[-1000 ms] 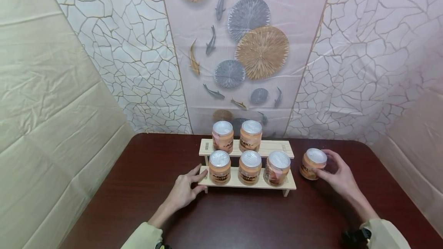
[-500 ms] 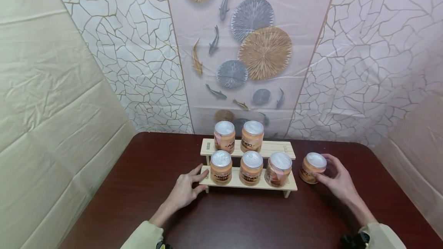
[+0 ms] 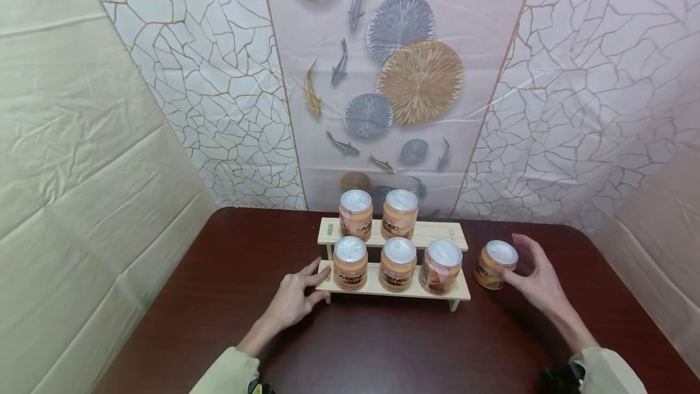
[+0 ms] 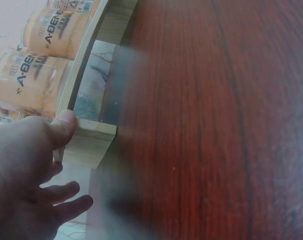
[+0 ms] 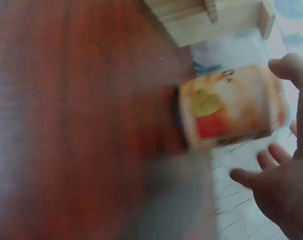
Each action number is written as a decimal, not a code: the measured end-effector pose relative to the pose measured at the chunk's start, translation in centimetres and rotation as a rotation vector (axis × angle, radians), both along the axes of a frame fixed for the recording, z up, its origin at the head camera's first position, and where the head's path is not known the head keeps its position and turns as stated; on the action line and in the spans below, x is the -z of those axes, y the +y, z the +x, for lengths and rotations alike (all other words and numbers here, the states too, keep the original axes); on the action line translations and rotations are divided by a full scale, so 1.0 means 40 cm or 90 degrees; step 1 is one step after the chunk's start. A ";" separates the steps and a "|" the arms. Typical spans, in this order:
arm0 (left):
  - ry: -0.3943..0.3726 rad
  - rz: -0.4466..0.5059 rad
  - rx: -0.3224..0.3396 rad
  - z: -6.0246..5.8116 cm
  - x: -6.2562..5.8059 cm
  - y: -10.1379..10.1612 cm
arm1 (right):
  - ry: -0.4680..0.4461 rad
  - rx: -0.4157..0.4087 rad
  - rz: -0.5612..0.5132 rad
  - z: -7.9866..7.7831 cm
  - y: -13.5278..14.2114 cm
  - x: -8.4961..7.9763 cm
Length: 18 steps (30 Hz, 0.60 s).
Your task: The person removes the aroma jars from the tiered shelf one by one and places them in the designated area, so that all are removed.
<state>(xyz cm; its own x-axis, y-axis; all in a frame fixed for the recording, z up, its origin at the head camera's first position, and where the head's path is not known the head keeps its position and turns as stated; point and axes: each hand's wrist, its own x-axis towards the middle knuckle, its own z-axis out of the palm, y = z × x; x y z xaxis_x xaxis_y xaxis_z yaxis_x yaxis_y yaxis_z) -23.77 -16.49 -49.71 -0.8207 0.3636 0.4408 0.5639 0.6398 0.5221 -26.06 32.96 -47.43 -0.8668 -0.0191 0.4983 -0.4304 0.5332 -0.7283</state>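
A two-tier wooden rack bears several orange jars with clear lids: two on the upper tier, the rest, such as this jar, on the lower. My left hand holds the left end of the lower shelf between thumb and fingers. In the left wrist view the thumb presses the shelf's edge. Right of the rack, a single jar stands upright on the table. My right hand is spread beside it, thumb near its front, index finger apart from it. In the right wrist view the jar is blurred.
The dark wooden table extends around the rack. Behind it hangs a patterned cloth backdrop, and a pale cloth wall rises on the left. The upper tier's right part shows bare wood.
My right hand's fingers have spread away from the single jar, which stays on the table. The left hand keeps its hold on the rack. The head view has shifted slightly.
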 end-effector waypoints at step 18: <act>-0.008 -0.008 0.003 0.001 -0.004 -0.001 | -0.074 -0.213 0.037 -0.085 -0.264 -0.260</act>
